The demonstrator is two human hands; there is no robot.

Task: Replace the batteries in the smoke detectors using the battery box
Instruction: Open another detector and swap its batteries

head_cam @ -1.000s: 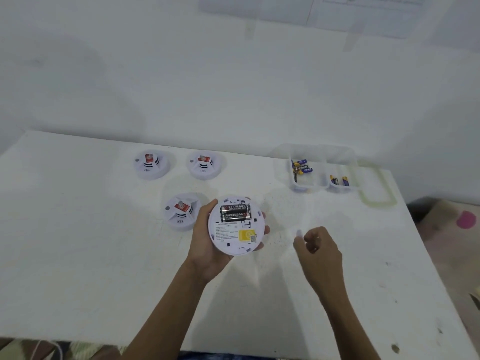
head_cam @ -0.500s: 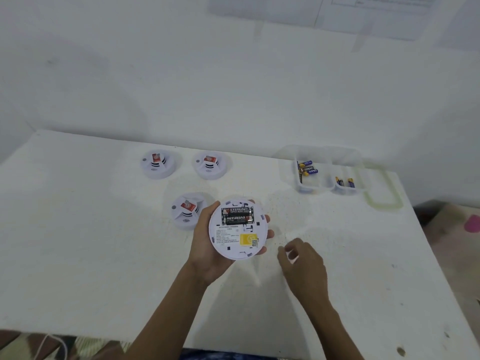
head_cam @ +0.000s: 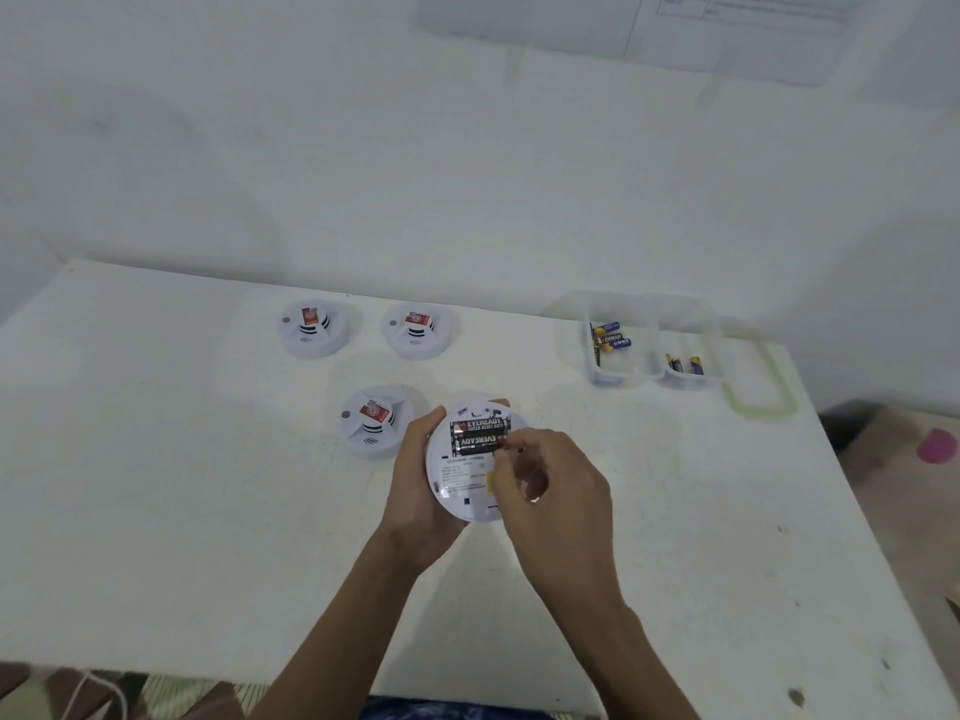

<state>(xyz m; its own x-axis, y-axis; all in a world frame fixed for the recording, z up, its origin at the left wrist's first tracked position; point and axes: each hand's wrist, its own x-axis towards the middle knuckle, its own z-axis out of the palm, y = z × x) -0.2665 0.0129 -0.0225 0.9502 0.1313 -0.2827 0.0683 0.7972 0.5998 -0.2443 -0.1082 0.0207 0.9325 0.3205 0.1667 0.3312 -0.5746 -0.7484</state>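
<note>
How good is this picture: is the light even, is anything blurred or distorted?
Head view: soft even light, faint shadows on the table; print on the batteries in the held smoke detector reads sharp; the wall papers are washed out; the table edges curve slightly.

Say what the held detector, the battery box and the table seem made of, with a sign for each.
Detector: white moulded plastic, with a smooth, slightly glossy rim. Battery box: clear plastic; batteries show through its walls. Table: matte white and scuffed, perhaps painted board; unclear.
</note>
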